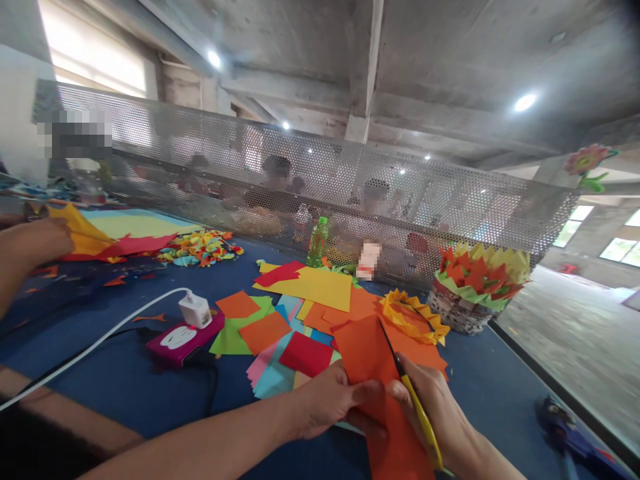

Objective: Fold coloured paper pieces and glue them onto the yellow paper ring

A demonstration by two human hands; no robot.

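Note:
My left hand (333, 400) grips a sheet of orange paper (367, 347) with the thumb on top, and the sheet runs down toward the bottom edge of the view. In my right hand (440, 403) are scissors (420, 417) with a yellow handle, seen nearly edge-on. Their dark blade lies at the right side of the orange sheet; whether it is cutting I cannot tell. Beneath and beyond my hands are loose coloured squares, including a red paper square (306, 353), an orange square (265, 333) and light blue sheets (274, 373).
A ring of folded yellow paper (437, 327) and a basket (457, 307) of folded paper points stand at right. A purple power strip (173, 343) with a white charger (195, 310) sits left. Beyond are a green bottle (318, 243), mesh divider (240, 153) and a co-worker's hand (47, 237) with yellow paper.

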